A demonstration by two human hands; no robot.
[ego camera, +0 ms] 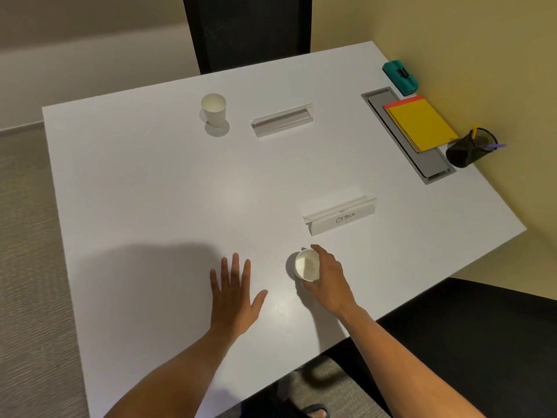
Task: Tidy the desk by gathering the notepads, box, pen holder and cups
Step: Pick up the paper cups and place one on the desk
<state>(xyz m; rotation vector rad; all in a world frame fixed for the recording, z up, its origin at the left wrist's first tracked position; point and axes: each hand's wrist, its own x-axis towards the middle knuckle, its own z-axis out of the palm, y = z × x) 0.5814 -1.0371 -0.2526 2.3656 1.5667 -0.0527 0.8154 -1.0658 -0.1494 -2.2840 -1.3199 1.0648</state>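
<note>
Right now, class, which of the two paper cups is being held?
The near cup, gripped by the right hand. The far cup stands alone, untouched.

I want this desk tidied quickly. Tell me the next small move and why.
Probably lift the near cup and carry it toward the notepads and pen holder at the right edge. The right hand already grips it, while the left hand lies flat and the far cup stands alone.
</note>
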